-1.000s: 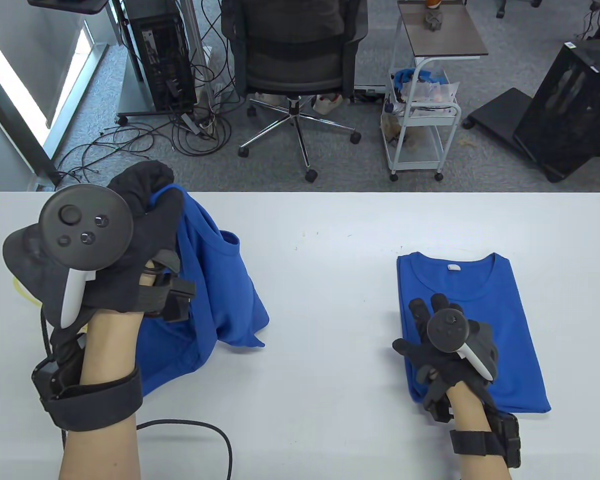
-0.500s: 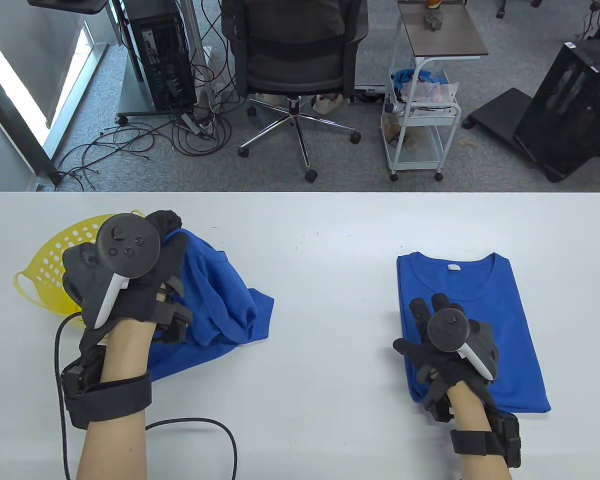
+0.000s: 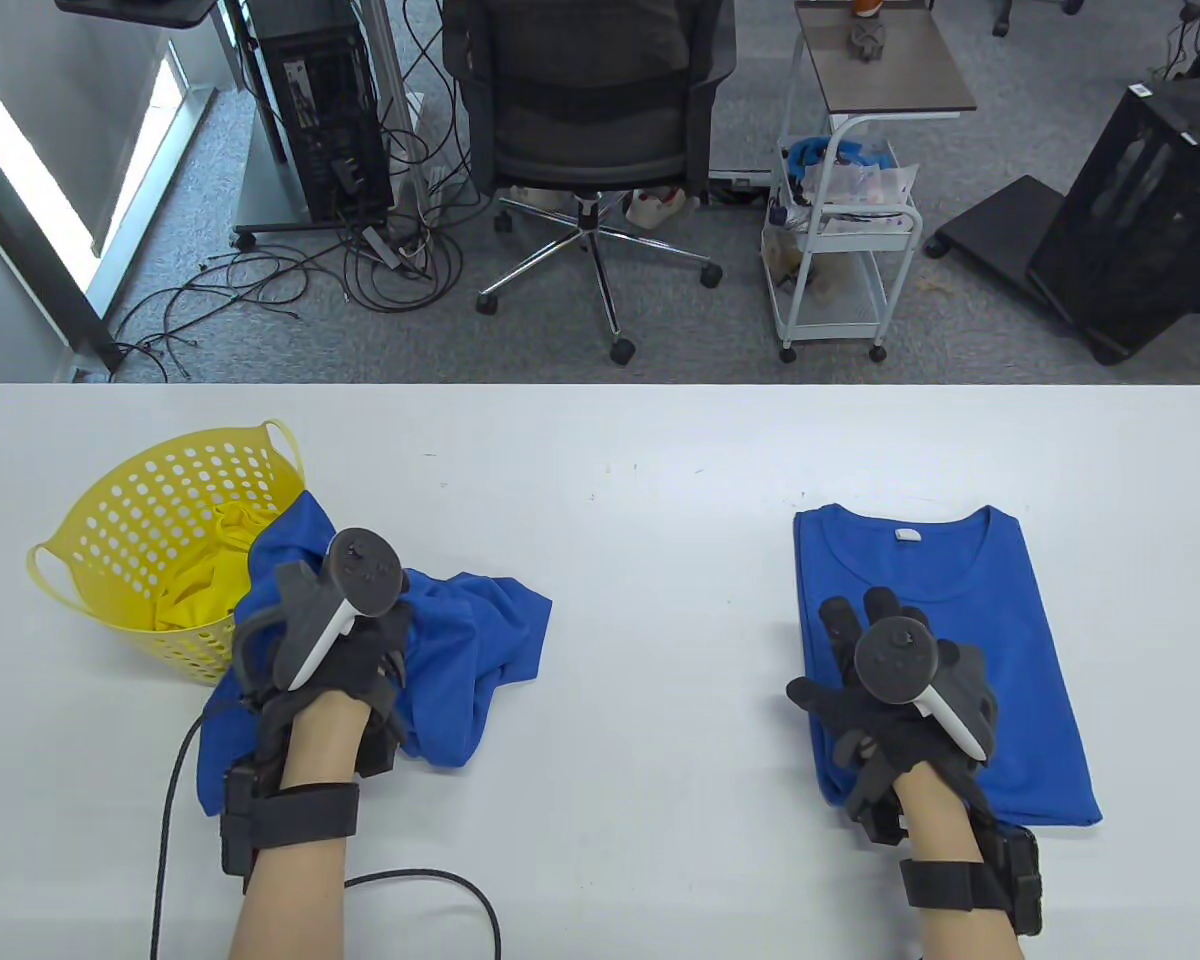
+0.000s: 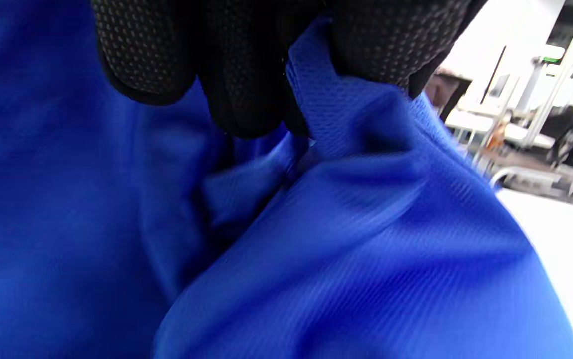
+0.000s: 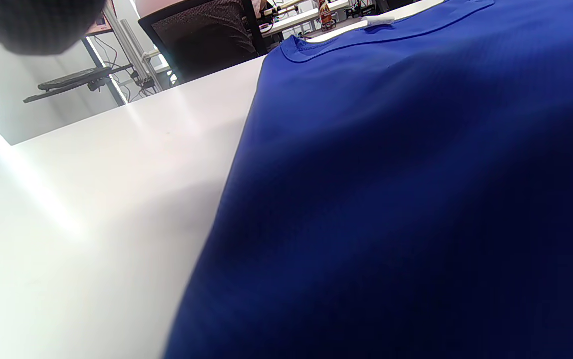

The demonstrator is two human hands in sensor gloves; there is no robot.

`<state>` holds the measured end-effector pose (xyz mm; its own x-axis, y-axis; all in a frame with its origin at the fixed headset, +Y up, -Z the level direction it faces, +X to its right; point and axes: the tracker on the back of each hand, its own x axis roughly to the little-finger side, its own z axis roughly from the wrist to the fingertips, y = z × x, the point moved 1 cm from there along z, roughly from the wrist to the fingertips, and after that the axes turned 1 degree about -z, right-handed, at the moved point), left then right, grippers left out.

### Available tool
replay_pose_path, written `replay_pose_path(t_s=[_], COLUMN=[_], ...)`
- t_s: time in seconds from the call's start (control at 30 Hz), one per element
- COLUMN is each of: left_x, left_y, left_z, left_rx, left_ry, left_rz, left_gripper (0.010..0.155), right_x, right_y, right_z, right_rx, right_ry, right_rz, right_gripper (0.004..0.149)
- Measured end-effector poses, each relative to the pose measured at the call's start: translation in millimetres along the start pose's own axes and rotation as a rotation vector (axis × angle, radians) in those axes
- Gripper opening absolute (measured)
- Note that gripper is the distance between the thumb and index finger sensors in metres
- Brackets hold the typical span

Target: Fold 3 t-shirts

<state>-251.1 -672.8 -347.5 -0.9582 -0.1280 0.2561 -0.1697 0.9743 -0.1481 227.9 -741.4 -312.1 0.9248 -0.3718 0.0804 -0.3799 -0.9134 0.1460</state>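
A crumpled blue t-shirt lies on the white table beside a yellow basket. My left hand grips a bunch of its cloth; in the left wrist view my gloved fingers curl round a fold of the blue t-shirt. A folded blue t-shirt lies flat at the right, collar away from me. My right hand rests flat on its near left part, fingers spread. The right wrist view shows the folded t-shirt close up.
The yellow perforated basket holds yellow cloth. A black cable runs over the table's near left. Beyond the far edge stand an office chair and a white trolley.
My left hand has come down and toward me with the crumpled blue t-shirt, lowering it onto the table and uncovering the yellow basket. My right hand has not moved.
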Motion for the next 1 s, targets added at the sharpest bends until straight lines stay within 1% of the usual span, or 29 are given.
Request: replay_pose_path(t_s=[0.07,0.13,0.23,0.33,0.47,0.53,0.7,0.87,0.9,0.97,1.0], left_x=[5,8,8,4,-4,-13,-35,-64,-74,-90,-97], left_y=[-20,-36,-58,-72,-80,-84,-88,-98,-101,-107,-110], left_z=[5,7,9,10,9,8,5,1,0,-3,-5], left_rx=[0.088,0.141,0.174,0.194,0.206,0.207,0.214,0.303,0.329,0.360,0.373], left_ry=[0.025,0.026,0.004,-0.006,-0.049,-0.059,-0.085,-0.175,-0.205,-0.258,-0.262], left_rz=[0.072,0.117,0.099,0.077,0.011,-0.032,-0.053,-0.239,-0.289,-0.357,-0.377], left_gripper=[0.050,0.054,0.055,0.056,0.058,0.059,0.060,0.066,0.066,0.064,0.062], right_x=[0,0,0,-1,-3,-5,-11,-34,-41,-51,-54], right_y=[0,0,0,1,2,3,3,8,10,14,15], right_z=[0,0,0,0,0,0,-2,-6,-8,-10,-11], right_rx=[0.000,0.002,0.003,0.002,-0.001,-0.001,0.006,0.004,0.000,-0.013,-0.022], right_ry=[0.001,0.001,0.001,0.000,-0.003,-0.007,-0.032,-0.096,-0.117,-0.147,-0.161], right_rz=[-0.004,-0.008,-0.015,-0.024,-0.040,-0.046,-0.068,-0.118,-0.135,-0.158,-0.165], right_gripper=[0.083,0.083,0.083,0.083,0.083,0.083,0.083,0.082,0.081,0.077,0.076])
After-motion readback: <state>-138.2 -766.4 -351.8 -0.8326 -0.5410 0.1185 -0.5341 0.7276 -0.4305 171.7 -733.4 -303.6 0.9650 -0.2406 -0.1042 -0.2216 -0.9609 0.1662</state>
